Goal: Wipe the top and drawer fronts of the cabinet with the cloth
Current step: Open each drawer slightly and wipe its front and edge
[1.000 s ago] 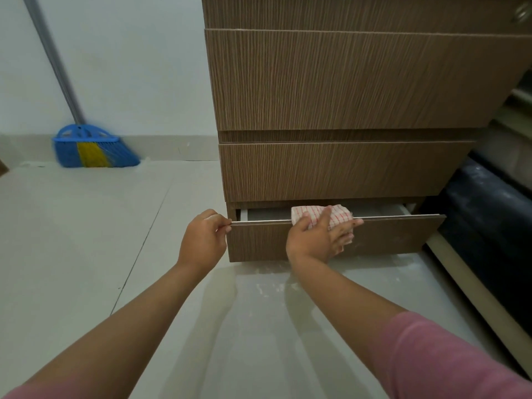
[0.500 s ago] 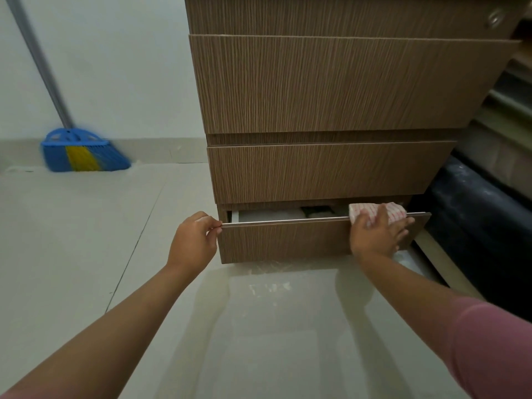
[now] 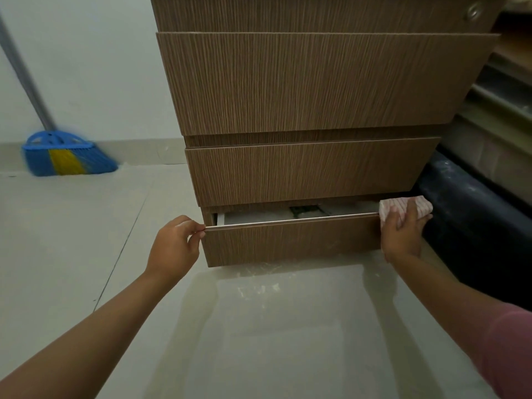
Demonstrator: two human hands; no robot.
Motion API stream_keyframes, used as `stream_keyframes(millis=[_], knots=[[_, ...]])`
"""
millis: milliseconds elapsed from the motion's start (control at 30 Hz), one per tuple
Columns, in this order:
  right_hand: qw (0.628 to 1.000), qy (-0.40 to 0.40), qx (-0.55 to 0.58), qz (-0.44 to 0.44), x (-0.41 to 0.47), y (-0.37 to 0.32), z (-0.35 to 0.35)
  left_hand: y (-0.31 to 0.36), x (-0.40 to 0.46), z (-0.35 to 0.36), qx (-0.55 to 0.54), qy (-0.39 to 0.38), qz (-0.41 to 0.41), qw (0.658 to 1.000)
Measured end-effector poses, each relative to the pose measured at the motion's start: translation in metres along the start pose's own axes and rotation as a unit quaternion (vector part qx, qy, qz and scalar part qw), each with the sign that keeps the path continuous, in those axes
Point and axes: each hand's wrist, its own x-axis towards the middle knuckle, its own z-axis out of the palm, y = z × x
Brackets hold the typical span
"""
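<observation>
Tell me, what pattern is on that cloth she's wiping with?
The cloth is white with thin red or pink stripes, seen in the head view, the only one.

Matt wood-grain cabinet (image 3: 302,82), woven checked cloth (image 3: 403,207), glossy tiled floor (image 3: 273,326)

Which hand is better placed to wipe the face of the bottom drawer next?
The right hand. It already presses the cloth over the right end of the drawer's top edge, just above the face. The left hand has no cloth and pinches the left end, steadying the open drawer.
</observation>
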Motion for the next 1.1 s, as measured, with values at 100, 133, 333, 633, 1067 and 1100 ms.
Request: stream_keyframes(millis=[100,133,333,633,1067,1100], knots=[[0.999,0.012,0.049,0.001,-0.002,-0.004,0.004,0.000,0.000,-0.001,-0.001,0.002,0.003,1.000],[0.998,0.018,0.065,0.004,-0.004,-0.006,0.007,-0.001,0.001,0.000,-0.002,0.004,0.004,1.000],[0.987,0.010,0.145,0.066,-0.021,-0.004,0.030,-0.001,0.001,0.000,-0.003,0.007,0.004,1.000],[0.963,0.007,0.186,0.195,-0.017,-0.003,0.036,-0.001,0.001,0.001,0.009,0.002,0.003,1.000],[0.974,-0.034,0.202,0.095,-0.050,-0.030,0.056,0.001,0.001,0.000,0.009,0.003,0.000,1.000],[0.974,-0.041,0.203,0.097,-0.056,-0.030,0.059,0.002,0.000,0.000,0.008,0.004,-0.002,1.000]])
